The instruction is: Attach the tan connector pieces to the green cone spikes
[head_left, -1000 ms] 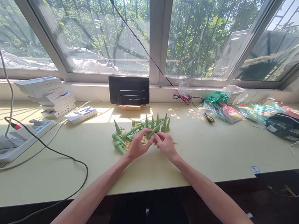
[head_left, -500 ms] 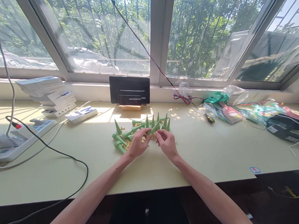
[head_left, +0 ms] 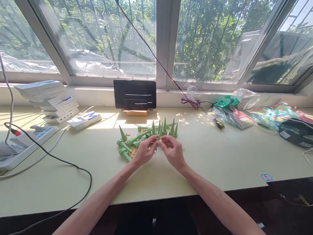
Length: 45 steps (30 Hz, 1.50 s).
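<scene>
Between my hands a green plastic plant watering spike points upward, its lower end covered by my fingers. My left hand is closed around its left side. My right hand pinches a small yellowish piece against the spike. More green spikes lie in a loose pile to the left, one of them a lying spike, with small yellow valve pieces scattered among them. Behind my hands several spikes stand upright, such as a standing spike.
A black tablet and a phone lean in a wooden stand. To the left are stacked white boxes, a power strip and a black cable. On the right lie a screwdriver, plastic-bagged items and a black case.
The held spike has turned from a slant to nearly upright. My right hand has moved slightly left, closer to my left hand, with its fingers now at the yellowish piece.
</scene>
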Motion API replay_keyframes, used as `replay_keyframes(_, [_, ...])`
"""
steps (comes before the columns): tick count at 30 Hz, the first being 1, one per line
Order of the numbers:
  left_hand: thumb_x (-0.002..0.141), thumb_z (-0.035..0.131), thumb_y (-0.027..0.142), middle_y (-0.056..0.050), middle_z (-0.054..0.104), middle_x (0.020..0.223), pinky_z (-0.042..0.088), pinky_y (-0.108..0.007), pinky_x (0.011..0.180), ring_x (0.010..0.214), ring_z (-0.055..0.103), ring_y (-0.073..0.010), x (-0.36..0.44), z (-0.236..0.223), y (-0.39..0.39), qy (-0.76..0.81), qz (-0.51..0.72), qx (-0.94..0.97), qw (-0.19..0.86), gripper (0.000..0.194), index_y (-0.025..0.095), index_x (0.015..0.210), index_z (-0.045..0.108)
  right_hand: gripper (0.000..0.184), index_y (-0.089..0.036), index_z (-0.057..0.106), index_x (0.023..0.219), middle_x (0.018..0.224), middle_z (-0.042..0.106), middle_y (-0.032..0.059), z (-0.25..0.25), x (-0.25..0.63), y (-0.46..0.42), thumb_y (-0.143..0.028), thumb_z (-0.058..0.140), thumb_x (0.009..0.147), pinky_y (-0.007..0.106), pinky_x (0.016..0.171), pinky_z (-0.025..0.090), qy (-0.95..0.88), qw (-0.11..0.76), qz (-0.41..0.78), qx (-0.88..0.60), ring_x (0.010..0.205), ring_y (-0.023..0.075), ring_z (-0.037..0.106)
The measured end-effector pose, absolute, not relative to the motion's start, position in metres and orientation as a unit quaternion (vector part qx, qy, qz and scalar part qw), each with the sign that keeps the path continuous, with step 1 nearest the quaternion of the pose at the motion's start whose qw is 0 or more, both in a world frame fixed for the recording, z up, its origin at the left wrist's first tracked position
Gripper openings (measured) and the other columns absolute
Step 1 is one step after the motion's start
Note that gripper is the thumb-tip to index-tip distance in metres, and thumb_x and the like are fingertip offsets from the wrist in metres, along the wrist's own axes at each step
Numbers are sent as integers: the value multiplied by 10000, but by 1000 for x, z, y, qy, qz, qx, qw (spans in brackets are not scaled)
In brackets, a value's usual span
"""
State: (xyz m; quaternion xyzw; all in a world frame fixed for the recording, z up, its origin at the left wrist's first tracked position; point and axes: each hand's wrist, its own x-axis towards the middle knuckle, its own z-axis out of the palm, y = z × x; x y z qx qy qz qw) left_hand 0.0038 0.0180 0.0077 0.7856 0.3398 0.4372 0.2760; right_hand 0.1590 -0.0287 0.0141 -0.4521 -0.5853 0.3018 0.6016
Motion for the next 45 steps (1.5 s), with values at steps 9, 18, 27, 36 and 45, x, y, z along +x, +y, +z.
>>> replay_keyframes(9, [955, 536, 368, -58, 696, 809, 572, -301, 598, 641, 641, -157, 4, 4, 19, 321, 435, 756, 369, 308, 167, 1182, 594, 254, -199, 667, 981, 813, 689, 54, 13, 159, -28, -427, 658, 872, 311, 663, 556, -591, 597, 301, -451, 733, 190, 656])
replay_keyframes(18, [944, 555, 394, -59, 694, 812, 578, -320, 618, 643, 641, -163, 4, 4, 19, 330, 434, 743, 389, 329, 158, 1172, 584, 258, -199, 618, 983, 800, 655, 38, 14, 159, -28, -417, 676, 857, 289, 627, 541, -575, 607, 323, -442, 699, 170, 636])
replay_keyframes(27, [940, 562, 414, -59, 697, 819, 583, -322, 623, 648, 651, -167, 5, 5, 18, 324, 437, 739, 399, 344, 156, 1167, 587, 257, -195, 614, 977, 796, 647, 34, 13, 159, -27, -409, 684, 854, 274, 613, 534, -576, 608, 321, -442, 699, 165, 634])
replay_keyframes(36, [874, 663, 432, -65, 688, 890, 593, -306, 628, 755, 665, -187, 4, 11, 17, 354, 456, 693, 432, 396, 175, 1166, 592, 175, -196, 617, 891, 802, 660, 36, 15, 162, -26, -371, 621, 900, 274, 630, 544, -574, 622, 280, -453, 734, 172, 647])
replay_keyframes(45, [841, 701, 412, -65, 678, 927, 605, -295, 654, 824, 661, -193, 4, 21, 12, 354, 409, 721, 433, 440, 192, 1208, 600, 155, -195, 610, 862, 763, 651, 26, 11, 165, -23, -338, 582, 915, 270, 611, 520, -585, 609, 280, -457, 663, 160, 617])
